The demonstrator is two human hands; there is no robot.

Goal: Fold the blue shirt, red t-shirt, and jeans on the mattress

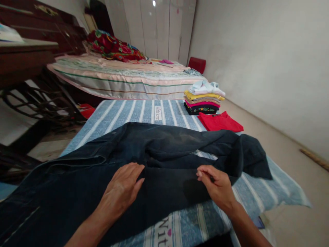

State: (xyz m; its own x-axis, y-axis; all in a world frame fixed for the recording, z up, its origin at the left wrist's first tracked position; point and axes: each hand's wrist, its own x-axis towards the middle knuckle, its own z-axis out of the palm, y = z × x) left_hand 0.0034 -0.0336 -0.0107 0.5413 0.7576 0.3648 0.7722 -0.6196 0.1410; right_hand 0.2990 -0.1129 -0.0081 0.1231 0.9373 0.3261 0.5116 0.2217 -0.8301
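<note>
A pair of dark blue jeans [164, 185] lies spread across a table covered with a striped blue cloth [120, 111]. The waist end with a pocket opening is at the left, and the legs stretch to the right with folds and wrinkles. My left hand [120, 190] rests on the near leg, palm down, its fingers stretched out. Thumb and fingers of my right hand [217, 185] are pinched together at the upper edge of that same leg, further right. Between the two legs a small patch of the cloth shows through.
Past the jeans, a red folded shirt [221, 121] lies beside a stack of folded clothes [203, 101] at the table's far right. A bed [123, 80] with a red floral blanket [113, 46] stands behind. A sewing-machine stand [31, 61] is at the left, a bare wall [269, 51] at the right.
</note>
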